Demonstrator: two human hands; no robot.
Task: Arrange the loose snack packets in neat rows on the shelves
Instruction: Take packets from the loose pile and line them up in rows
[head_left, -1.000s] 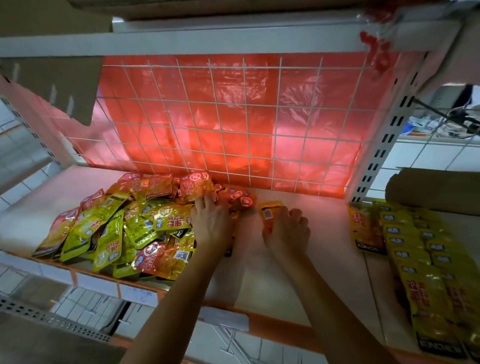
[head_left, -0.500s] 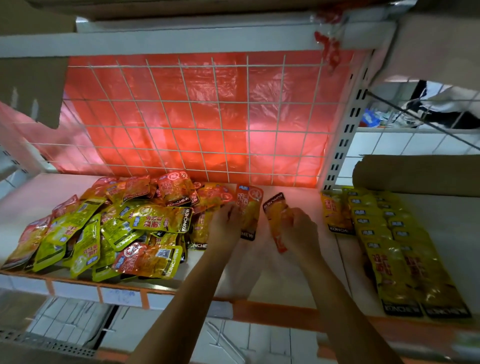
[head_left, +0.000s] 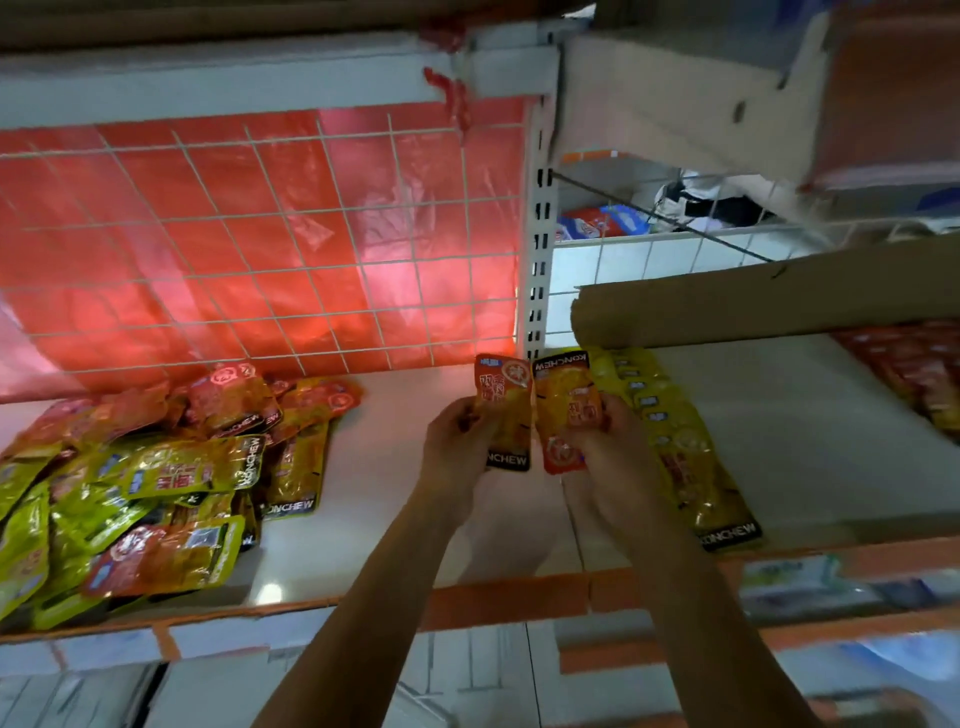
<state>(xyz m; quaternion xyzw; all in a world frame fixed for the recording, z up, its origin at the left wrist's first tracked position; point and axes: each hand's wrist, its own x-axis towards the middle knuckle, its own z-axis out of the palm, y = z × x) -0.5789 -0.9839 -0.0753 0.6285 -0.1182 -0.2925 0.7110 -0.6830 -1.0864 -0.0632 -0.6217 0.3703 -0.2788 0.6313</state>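
Red plastic (head_left: 156, 208) hangs behind a wire grid (head_left: 270, 244) at the back of the shelf (head_left: 395, 415). Down on the left lies a messy pile of packets (head_left: 156, 483), yellow-green ones and orange ones all mixed up and lying on top of each other. These look like the ones not sorted yet.

Next comes a bare bit of shelf. Over it, the left hand (head_left: 457, 447) grips an orange packet (head_left: 503, 410) by its edge, fingers curled round it. Just beside it, the right hand (head_left: 608, 441) grips a second orange packet (head_left: 566, 405) the same way. The two packets are held up side by side with their edges touching. One has its name at the bottom and the other at the top, so I think one must be turned to match.

Just to the right lies a neat row of yellow packets (head_left: 675, 441), each one partly over the next. A new row could start beside it, which is likely why the hands are here. Brown cardboard (head_left: 753, 301) lies across the back of that row. Far right are some red packets (head_left: 914, 374), too blurry to tell more.
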